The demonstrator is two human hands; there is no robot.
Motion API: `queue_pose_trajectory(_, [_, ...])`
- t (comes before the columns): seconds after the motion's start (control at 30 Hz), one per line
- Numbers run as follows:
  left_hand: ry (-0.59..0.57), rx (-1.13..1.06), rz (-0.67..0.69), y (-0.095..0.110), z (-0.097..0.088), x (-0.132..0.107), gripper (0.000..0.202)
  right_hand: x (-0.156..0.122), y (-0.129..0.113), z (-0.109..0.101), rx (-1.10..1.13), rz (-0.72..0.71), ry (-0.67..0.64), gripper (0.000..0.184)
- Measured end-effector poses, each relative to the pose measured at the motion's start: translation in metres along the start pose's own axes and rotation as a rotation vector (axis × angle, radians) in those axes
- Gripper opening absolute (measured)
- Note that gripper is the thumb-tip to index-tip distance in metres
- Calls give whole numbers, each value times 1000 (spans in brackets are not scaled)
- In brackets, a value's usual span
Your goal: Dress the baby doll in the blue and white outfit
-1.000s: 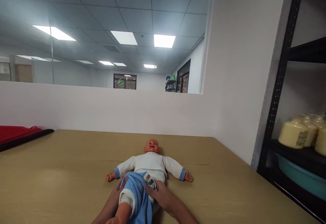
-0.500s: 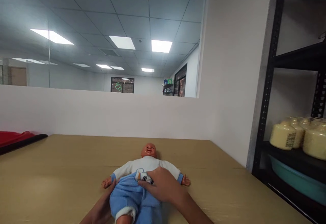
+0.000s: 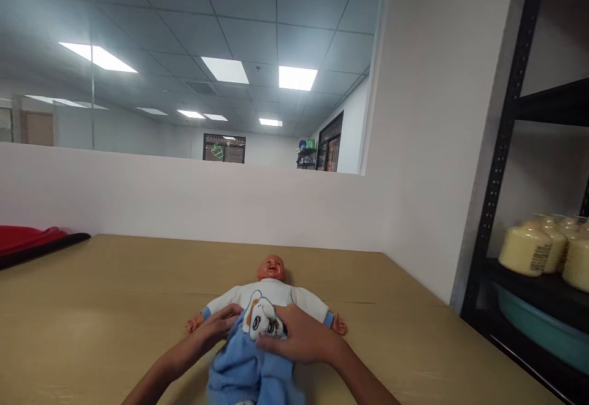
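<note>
A baby doll (image 3: 271, 269) lies on its back on the table, head toward the wall and arms spread. It wears a white top (image 3: 271, 288) with blue cuffs and blue overalls (image 3: 243, 362) with a white cartoon animal face (image 3: 264, 322) on the bib. My right hand (image 3: 301, 334) grips the bib's right side, thumb across the front and fingers out of sight behind the cloth. At the bib's left edge, my left hand (image 3: 218, 326) has its fingers bent against the fabric. The doll's lower legs are cut off by the frame.
The wooden table (image 3: 115, 307) meets a white wall with a window (image 3: 184, 86). At the left edge lies a red item (image 3: 27, 239) with a black border. On the right stands a black shelf (image 3: 494, 178) with cream-coloured bottles (image 3: 524, 248) above a teal basin (image 3: 543, 325).
My left hand has moved up from the doll's hip to the bib's left edge. The bib is spread flatter, showing more of the animal face. The view has shifted slightly.
</note>
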State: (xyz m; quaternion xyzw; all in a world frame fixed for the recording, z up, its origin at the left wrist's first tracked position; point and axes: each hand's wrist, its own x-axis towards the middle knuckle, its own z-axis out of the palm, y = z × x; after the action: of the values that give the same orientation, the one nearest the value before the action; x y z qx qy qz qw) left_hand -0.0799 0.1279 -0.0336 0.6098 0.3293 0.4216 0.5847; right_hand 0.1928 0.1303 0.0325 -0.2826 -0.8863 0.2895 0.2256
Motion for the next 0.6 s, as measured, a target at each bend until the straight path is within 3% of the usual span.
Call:
queue_pose_trajectory(0.2, [-60,285,-146,23,13,2,107,1,11,-15,8,-30,-101,45])
queue_pose_trajectory(0.3, [-5,421,-170,22,16,1,94,-10,33,-21,-43,39,-200,46])
queue_pose_trajectory(0.4, [-50,430,-138,17,11,-1,86,-24,47,-20,-57,54,-201,32])
queue_pose_trajectory(0.5, [-62,538,-168,18,10,-2,94,-30,42,-14,12,34,-131,21])
queue_pose_trajectory(0.6, [-189,658,-91,32,21,-1,100,-27,32,-9,89,37,-42,29])
